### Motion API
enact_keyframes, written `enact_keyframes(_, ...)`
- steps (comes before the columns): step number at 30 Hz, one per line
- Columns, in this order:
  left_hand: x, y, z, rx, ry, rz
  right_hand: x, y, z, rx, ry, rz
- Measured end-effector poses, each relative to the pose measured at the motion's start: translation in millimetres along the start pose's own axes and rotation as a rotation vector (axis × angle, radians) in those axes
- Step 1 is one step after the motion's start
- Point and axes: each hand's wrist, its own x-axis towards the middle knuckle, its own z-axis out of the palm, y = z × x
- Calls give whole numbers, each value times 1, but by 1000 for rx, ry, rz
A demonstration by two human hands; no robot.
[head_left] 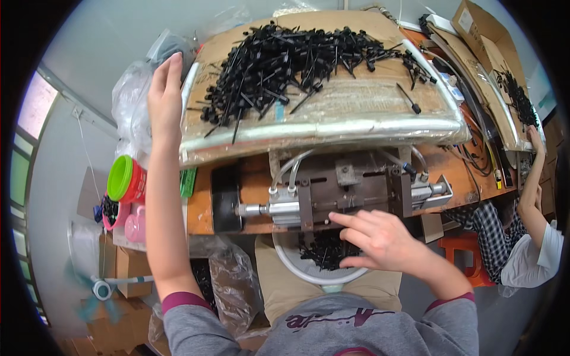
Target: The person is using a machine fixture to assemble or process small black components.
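My left hand (165, 101) is raised beside the left edge of a cardboard tray (368, 101). Its fingers are stretched out, and I see nothing in them. Heaped on the tray are many thin black rods with thicker black ends (267, 65). My right hand (383, 240) hovers at the front of a dark metal fixture (320, 204), index finger stretched toward it and thumb apart. No held thing shows in that hand. Metal cylinders (284, 209) with clear air tubes flank the fixture. Below, a white-rimmed basket (285, 258) by my lap holds more black parts (323, 249).
A black phone-like slab (225, 199) lies left of the fixture on the wooden table (200, 207). Green and red tubs (122, 178) stand further left, above a fan (102, 289). At right, another person's hand (534, 139) reaches toward a second pile of black parts (516, 101).
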Motion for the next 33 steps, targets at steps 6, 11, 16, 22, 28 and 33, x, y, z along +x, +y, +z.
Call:
enact_keyframes(6,117,-97,34,214,-177,-188,84,189,-120,-243,711,293)
enact_keyframes(11,179,-182,63,127,-445,-341,106,360,-135,97,472,929)
enact_keyframes(16,231,-219,94,-193,-662,-468,199,412,-117,512,370,657)
enact_keyframes(22,198,-139,188,-374,-723,-530,271,419,-103,638,111,487)
enact_keyframes(28,163,-101,197,-540,-923,-751,279,357,-93,929,4,390)
enact_keyframes(33,135,-74,203,-428,-985,-593,249,350,-98,875,31,323)
